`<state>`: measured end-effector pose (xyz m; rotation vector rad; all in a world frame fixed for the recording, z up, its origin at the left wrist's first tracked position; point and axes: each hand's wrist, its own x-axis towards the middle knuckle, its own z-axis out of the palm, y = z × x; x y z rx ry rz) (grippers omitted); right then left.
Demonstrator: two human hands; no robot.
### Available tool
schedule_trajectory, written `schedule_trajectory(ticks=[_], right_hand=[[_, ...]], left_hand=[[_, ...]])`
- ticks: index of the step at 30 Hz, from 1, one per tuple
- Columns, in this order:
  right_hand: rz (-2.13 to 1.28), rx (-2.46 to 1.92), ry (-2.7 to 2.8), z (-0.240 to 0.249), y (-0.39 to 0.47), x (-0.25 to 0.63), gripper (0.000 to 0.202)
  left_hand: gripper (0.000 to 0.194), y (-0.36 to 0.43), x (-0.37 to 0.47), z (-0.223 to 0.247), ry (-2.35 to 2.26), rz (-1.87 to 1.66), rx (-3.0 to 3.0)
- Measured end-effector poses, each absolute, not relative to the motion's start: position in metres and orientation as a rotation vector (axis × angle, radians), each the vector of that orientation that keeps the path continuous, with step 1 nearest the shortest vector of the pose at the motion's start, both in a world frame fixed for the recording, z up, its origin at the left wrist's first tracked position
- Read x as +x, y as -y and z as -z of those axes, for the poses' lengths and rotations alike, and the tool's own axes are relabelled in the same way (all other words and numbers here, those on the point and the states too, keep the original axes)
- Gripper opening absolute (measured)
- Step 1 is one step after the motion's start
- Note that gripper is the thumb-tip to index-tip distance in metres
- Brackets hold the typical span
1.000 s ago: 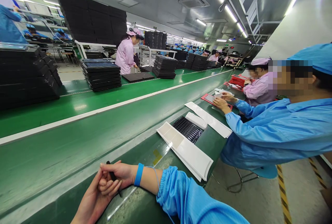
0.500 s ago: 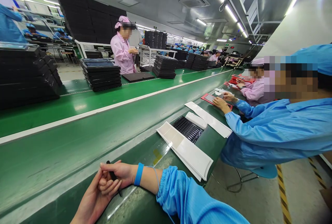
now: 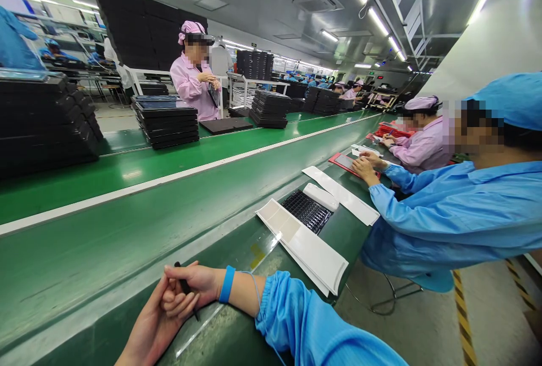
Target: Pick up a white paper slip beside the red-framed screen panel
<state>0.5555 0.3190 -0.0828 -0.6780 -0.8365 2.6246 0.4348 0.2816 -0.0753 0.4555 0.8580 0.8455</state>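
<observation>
Hands rest clasped at the bottom left of the frame on the green worktop (image 3: 237, 253): right hand (image 3: 197, 284) curls closed around a thin black pen (image 3: 185, 288), left hand (image 3: 158, 321) wraps loosely over its fingers, beside white trays (image 3: 311, 250).

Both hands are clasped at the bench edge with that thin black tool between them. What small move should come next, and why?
Probably unclasp: lift the left hand off the right hand so the right alone holds the thin black tool. The fingers interlock around it, so neither hand is free, and the white trays and black gridded tray lie further along the bench.
</observation>
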Motion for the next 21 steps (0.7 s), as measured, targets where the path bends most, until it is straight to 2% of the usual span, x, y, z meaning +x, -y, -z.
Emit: schedule_trajectory(ticks=[21], right_hand=[[-2.610, -0.727, 0.823, 0.0810, -0.3171, 0.5552, 0.066]], left_hand=[[0.044, -0.2816, 0.4360, 0.0729, -0.875, -0.843, 0.458]])
